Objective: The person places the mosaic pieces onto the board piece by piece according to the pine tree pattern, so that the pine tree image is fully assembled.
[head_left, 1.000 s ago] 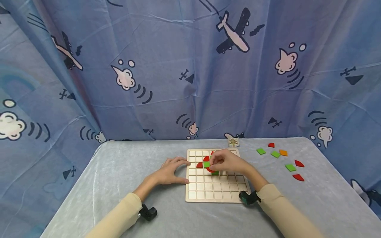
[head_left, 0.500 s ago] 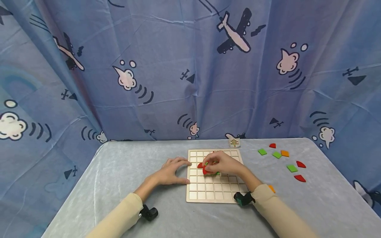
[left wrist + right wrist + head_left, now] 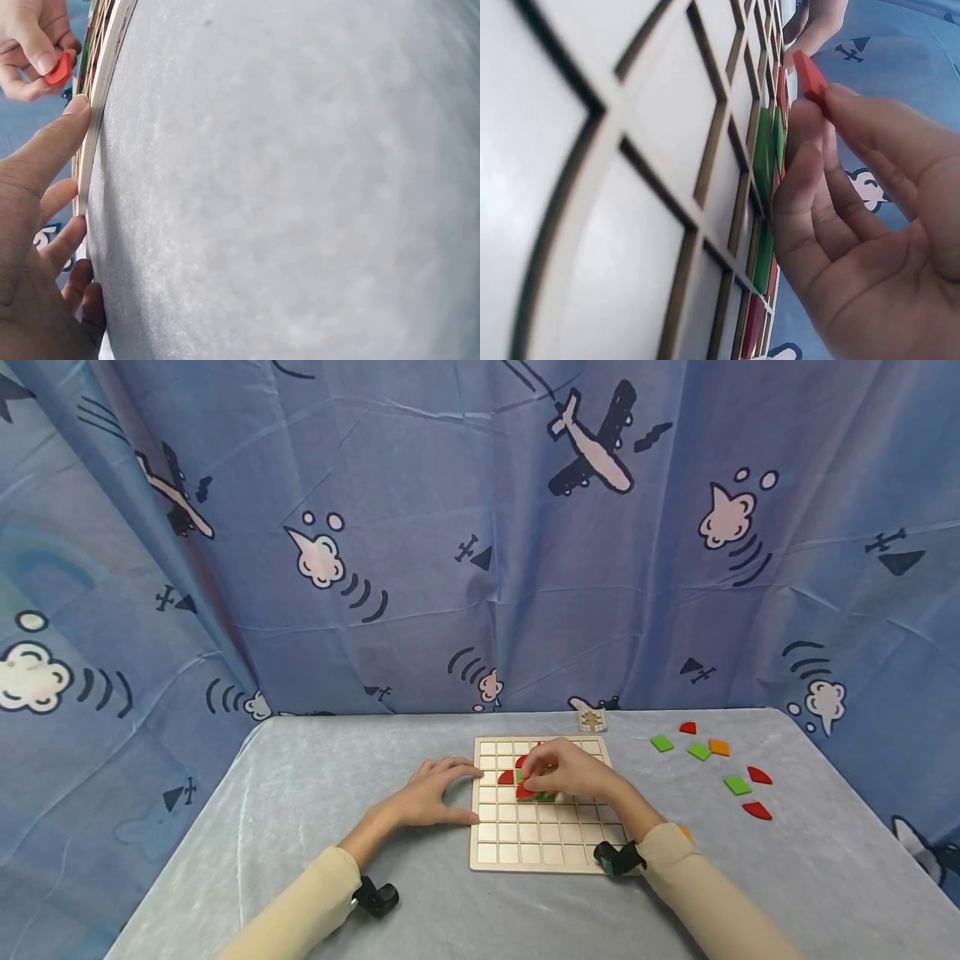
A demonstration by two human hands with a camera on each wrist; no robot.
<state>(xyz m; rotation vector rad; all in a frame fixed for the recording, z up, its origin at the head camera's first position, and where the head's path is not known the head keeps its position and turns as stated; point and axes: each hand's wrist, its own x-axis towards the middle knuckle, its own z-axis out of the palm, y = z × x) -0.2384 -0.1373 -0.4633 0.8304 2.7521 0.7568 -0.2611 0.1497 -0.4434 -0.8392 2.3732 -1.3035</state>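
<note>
A light wooden grid board (image 3: 517,853) lies on the grey cloth table. My left hand (image 3: 429,795) rests along its left side, fingers spread, with thumb and fingertips touching the edge. Over the board's upper middle, my right hand (image 3: 573,772) pinches a red quarter-round piece (image 3: 810,81) between thumb and fingers. In the right wrist view the piece is tilted and raised off the grid. Green squares (image 3: 763,154) sit in the cells close by, partly hidden by the right hand in the head view. Another red piece (image 3: 506,777) fills a cell to the left.
Right of the board lie loose pieces: green squares (image 3: 738,785), red quarter-rounds (image 3: 757,811) and an orange square (image 3: 718,747). Another orange piece (image 3: 686,833) shows beside the right sleeve. A small patterned card (image 3: 592,720) lies behind the board, before a blue curtain (image 3: 420,610).
The right hand shifted left with the red piece, then slightly back right, and the piece has turned between its fingers. My left hand has stayed at the board's edge.
</note>
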